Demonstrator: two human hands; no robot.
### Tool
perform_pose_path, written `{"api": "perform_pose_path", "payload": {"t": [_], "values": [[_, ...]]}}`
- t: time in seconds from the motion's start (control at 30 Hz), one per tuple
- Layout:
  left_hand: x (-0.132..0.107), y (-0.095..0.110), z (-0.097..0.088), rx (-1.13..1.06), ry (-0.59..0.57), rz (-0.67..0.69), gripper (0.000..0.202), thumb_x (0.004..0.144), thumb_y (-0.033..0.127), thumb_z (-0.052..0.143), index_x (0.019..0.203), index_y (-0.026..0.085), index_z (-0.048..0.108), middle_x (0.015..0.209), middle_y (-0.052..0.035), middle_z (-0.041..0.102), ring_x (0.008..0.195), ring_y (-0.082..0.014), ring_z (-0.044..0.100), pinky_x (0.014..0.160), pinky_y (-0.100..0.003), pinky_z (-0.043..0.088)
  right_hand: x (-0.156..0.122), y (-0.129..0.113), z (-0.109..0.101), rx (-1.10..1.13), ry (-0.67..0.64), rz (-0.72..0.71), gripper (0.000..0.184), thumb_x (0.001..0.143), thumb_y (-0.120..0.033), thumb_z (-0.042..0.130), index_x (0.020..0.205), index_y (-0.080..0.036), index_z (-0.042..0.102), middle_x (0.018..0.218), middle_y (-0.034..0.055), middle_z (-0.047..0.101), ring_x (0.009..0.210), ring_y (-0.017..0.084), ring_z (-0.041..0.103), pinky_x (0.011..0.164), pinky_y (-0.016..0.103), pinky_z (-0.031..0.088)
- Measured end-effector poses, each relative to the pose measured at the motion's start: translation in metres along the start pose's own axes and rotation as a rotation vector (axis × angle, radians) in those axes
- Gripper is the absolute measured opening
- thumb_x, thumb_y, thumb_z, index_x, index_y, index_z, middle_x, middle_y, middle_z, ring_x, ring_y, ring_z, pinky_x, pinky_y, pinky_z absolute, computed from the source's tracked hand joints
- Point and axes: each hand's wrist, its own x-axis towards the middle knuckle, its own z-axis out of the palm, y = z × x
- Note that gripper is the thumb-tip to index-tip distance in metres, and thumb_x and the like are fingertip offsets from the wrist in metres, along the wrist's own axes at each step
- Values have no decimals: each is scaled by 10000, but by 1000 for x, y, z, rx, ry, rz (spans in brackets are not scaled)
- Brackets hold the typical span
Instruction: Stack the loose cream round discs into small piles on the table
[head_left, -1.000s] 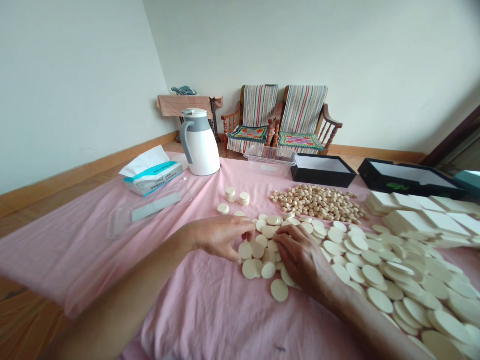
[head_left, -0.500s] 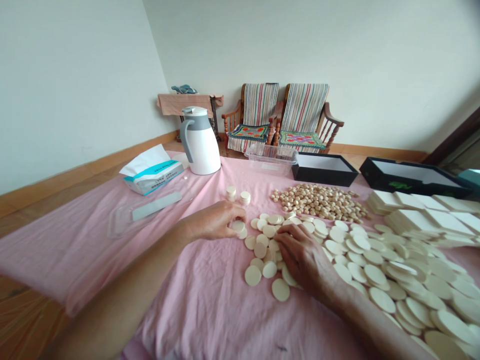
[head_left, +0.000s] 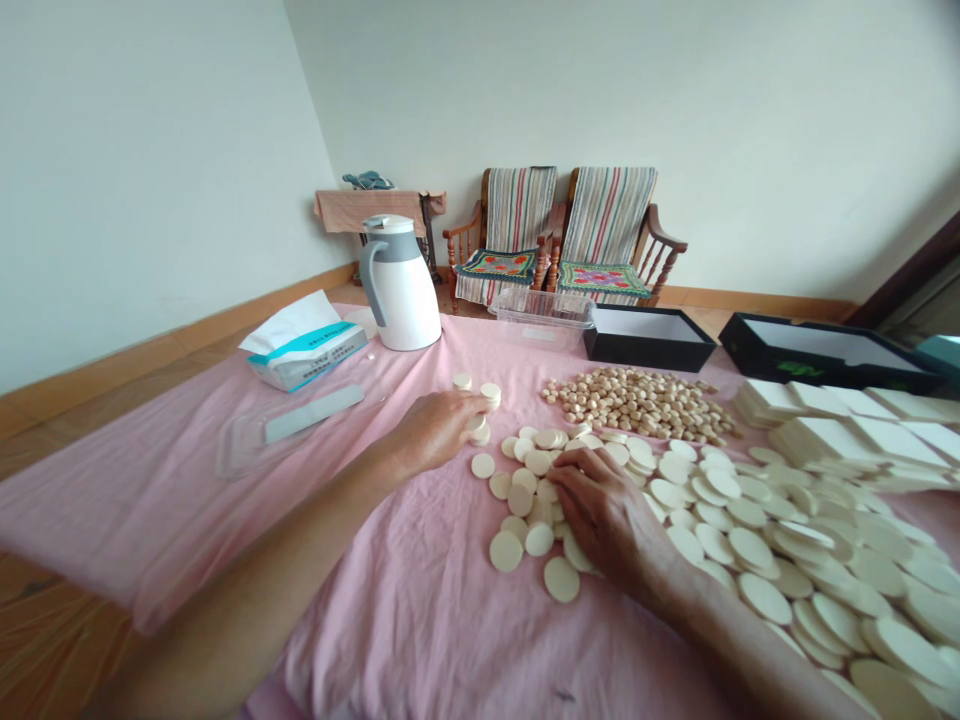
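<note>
My left hand (head_left: 439, 432) sits at the near-left edge of the cream disc spread, its fingers over a short stack of discs (head_left: 478, 433). Two more small disc stacks (head_left: 463, 381) stand just beyond those fingers, partly hidden. My right hand (head_left: 604, 510) rests on the loose cream discs (head_left: 525, 495), fingertips curled against them. Whether it grips any is hidden. Larger cream discs (head_left: 772, 570) overlap across the right of the pink cloth (head_left: 375, 620). A heap of small round tan pieces (head_left: 637, 405) lies beyond my right hand.
Stacked white rectangular slabs (head_left: 855, 430) lie at the right. Behind stand black open boxes (head_left: 646, 338), a clear plastic tub (head_left: 540, 318), a white vacuum jug (head_left: 401, 285) and a tissue pack (head_left: 304, 358). A flat clear plastic sheet (head_left: 289, 430) lies at left.
My left hand has moved farther from me toward the small stacks, with a short disc stack under its fingers. My right hand has stayed in nearly the same place.
</note>
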Motion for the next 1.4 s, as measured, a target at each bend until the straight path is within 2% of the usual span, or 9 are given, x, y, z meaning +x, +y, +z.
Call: {"api": "perform_pose_path", "payload": {"t": [0.33,0.43,0.53,0.63,0.73,0.87,1.0,1.2,1.4], "values": [[4,2,3,16,-91,-1,222,749,158,613,943,263,638,956,-20,677,944,-219,621,777,-289,438,0,1,1,1,-4,6,214,902,-123,424,941,-179,627,973,90,598,884,209,535,770,383,490],[2,3,-2,-6,-63,11,242,745,172,623,969,261,632,979,-22,672,951,-216,613,788,-287,439,0,0,1,1,-5,5,217,904,-124,422,940,-181,629,970,89,600,882,208,535,770,381,489],[-3,7,-9,-45,-35,51,161,760,201,617,918,232,632,949,-30,665,908,-203,609,771,-273,434,0,0,1,-7,1,-5,222,906,-124,418,939,-183,629,971,91,601,876,207,536,761,378,492],[-8,13,-12,-65,-135,136,51,767,244,622,787,199,611,821,-16,644,783,-175,605,686,-247,417,0,0,1,-5,6,-6,222,906,-127,416,945,-183,628,973,93,598,872,206,537,756,375,493],[-11,17,-7,-2,-201,184,126,758,282,644,729,188,566,766,-6,619,723,-166,588,632,-249,392,0,0,1,-1,3,-6,223,909,-131,413,947,-183,626,971,93,595,875,208,534,761,381,491],[-14,19,1,59,-184,182,145,750,271,645,724,189,529,807,-16,618,755,-181,587,641,-267,387,0,0,1,0,0,1,226,909,-128,409,942,-184,625,967,92,595,877,210,531,767,386,488],[-12,17,-6,3,-177,196,82,739,227,618,761,191,547,812,-12,617,762,-177,585,650,-257,395,0,0,1,7,-15,9,223,909,-127,411,946,-181,624,966,90,592,879,210,528,770,387,486],[-2,5,-11,-41,52,6,220,750,171,571,966,214,586,939,-23,622,821,-175,604,732,-261,430,0,-1,0,21,-21,19,223,917,-133,404,953,-178,619,982,90,588,887,210,515,784,396,478],[3,-5,-1,-54,1,-41,271,738,138,567,986,235,615,990,-26,656,896,-195,624,786,-267,440,0,0,1,21,-23,24,229,921,-137,400,953,-177,623,987,88,587,889,209,514,786,390,472]]}}
